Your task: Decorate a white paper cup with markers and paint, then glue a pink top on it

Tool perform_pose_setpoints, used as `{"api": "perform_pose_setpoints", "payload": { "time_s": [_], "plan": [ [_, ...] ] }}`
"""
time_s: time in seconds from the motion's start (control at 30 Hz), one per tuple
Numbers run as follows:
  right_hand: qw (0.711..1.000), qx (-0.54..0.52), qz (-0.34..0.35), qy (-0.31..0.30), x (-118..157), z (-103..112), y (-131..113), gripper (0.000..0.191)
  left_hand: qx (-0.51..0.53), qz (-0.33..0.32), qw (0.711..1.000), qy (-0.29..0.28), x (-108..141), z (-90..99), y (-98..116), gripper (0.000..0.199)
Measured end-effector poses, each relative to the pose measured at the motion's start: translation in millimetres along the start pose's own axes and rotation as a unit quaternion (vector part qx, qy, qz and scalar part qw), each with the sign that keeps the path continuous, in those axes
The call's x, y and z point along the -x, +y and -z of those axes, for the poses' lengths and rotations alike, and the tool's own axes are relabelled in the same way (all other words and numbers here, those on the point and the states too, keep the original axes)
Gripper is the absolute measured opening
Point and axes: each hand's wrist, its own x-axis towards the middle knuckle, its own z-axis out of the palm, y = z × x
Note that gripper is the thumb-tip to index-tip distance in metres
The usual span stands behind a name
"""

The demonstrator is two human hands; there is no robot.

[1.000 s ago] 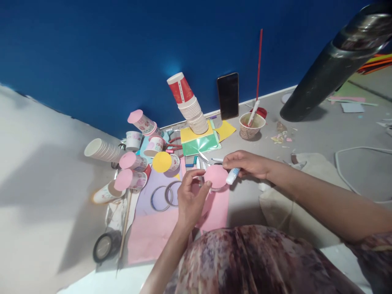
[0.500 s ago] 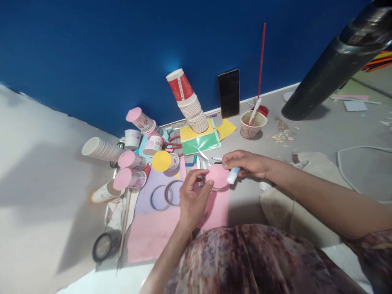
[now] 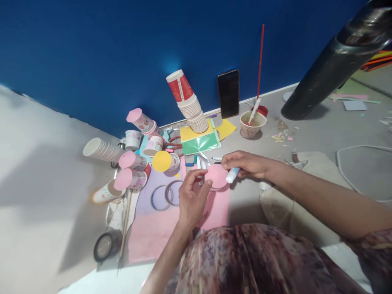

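A round pink paper disc [image 3: 217, 175] lies over what looks like a paper cup, whose pale rim shows beneath its lower edge. My left hand [image 3: 193, 196] curves around the left side, thumb and fingertips pressed at its edge. On the other side, my right hand [image 3: 245, 163] has thumb and forefinger at the disc's upper right edge. Its remaining fingers are closed on a white and blue glue stick [image 3: 233, 174], which points down and left. Pink paper [image 3: 216, 210] lies below the hands. The cup's body is mostly hidden.
Several cups topped with discs, such as a yellow disc [image 3: 161, 161], stand left. Tape rings [image 3: 159, 198] lie on purple paper [image 3: 143, 196]. Behind are stacked cups [image 3: 197, 118], a phone [image 3: 228, 94] and a bowl [image 3: 249, 130]. A dark bottle [image 3: 324, 73] stands right.
Both hands keep nearly the same hold on the disc and cup. The view has shifted very slightly; nothing was let go or picked up.
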Motion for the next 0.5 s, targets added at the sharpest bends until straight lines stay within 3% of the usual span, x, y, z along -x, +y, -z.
{"api": "perform_pose_setpoints", "payload": {
  "time_s": [0.23, 0.5],
  "plan": [
    [0.999, -0.009, 0.028, 0.038, 9.8, 7.4, -4.7, 0.039, 0.025, -0.004, 1.000, 0.003, -3.2, 5.0, -7.0, 0.030],
    [1.000, 0.010, 0.012, 0.019, 9.4, 1.8, 1.6, 0.043, -0.004, 0.023, 1.000, -0.012, -5.1, -1.5, -4.0, 0.041]
  ]
}}
